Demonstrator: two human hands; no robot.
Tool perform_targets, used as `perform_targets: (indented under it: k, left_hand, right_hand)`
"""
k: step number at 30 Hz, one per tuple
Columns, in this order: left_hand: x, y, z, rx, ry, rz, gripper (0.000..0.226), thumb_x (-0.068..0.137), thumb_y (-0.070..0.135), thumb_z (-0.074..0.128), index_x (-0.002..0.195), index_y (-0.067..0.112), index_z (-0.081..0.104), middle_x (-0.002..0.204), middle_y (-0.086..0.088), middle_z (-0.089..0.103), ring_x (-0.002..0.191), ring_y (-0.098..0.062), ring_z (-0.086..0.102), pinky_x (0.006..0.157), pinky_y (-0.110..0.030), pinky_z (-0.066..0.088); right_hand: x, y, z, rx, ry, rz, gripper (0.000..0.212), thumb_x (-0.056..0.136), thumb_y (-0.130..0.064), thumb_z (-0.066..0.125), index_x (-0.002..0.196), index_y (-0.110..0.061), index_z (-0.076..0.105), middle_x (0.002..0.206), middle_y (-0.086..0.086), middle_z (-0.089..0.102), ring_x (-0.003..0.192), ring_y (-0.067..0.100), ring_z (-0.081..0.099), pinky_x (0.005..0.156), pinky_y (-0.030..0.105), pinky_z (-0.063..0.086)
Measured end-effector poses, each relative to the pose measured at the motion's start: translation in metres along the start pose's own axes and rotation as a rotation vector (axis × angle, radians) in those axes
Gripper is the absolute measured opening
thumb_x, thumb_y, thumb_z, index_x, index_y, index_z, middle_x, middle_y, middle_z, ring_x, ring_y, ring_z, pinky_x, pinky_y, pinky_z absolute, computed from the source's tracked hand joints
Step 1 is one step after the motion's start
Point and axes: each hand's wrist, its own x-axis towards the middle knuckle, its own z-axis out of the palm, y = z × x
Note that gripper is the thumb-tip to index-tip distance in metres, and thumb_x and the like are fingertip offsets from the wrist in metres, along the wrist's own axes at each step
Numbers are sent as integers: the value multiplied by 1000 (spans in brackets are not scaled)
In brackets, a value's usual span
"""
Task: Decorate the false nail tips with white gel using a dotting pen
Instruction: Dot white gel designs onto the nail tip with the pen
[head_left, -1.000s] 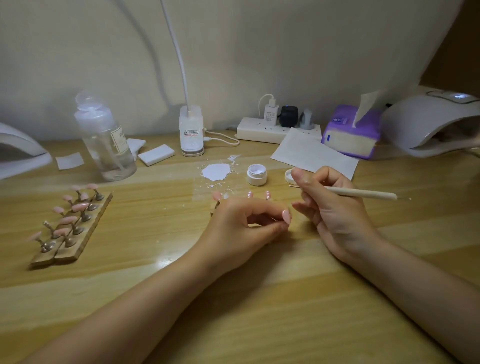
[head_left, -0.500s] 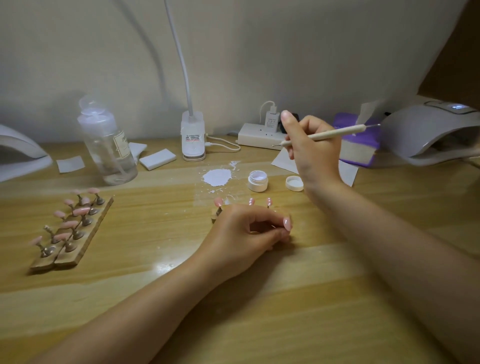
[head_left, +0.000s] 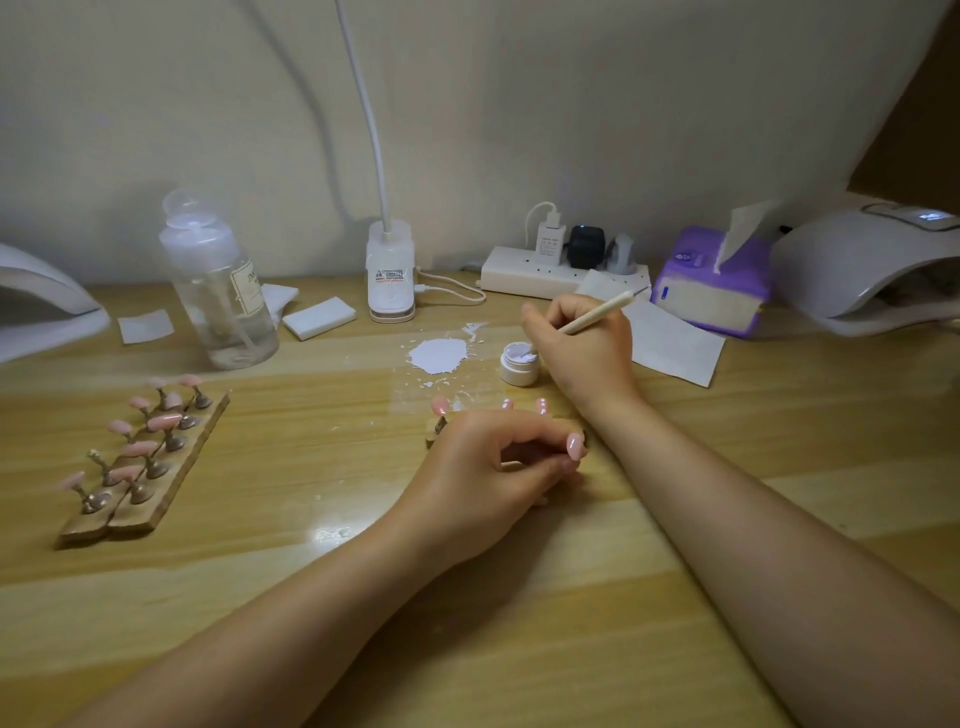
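Right hand (head_left: 582, 348) grips dotting pen (head_left: 597, 313), tip in open gel jar (head_left: 519, 365), left hand (head_left: 493, 467) curled round nail-tip holder (head_left: 435, 427)

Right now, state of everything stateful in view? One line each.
gel pot: open, lid off, pen tip dipped in.
dotting pen: held tilted by right hand.
left hand: curled on a nail stand; grip unclear.
clear bottle: upright, capped.
tissue box: open, one tissue sticking up.
right nail lamp: display lit.
power strip: three plugs in.
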Motion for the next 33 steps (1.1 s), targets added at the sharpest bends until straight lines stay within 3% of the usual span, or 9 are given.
perform_targets:
  k: [9,13,33]
  left_hand:
    - [-1,2,0,0,12,0,24,84,0,61,75,22,64,77,-1,66,80,-26,66,58,-15,50]
    - [-1,2,0,-7,12,4,24,84,0,61,75,22,64,80,-11,68,81,-29,65,59,-17,51]
    - [-1,2,1,-18,19,4,25,84,0,61,75,23,65,82,-12,68,80,-25,66,56,-14,50]
  right_hand:
    - [2,1,1,-47,-64,-13,44,80,-22,65,43,-21,40,40,-12,44,46,5,41,54,26,36]
    - [2,1,2,-69,-82,-19,42,80,-22,65,45,-20,41,45,-8,46,49,7,42,56,27,36]
    - [2,1,1,-73,-85,-34,42,81,-24,65,45,-22,43,43,-9,46,48,6,43,56,27,39]
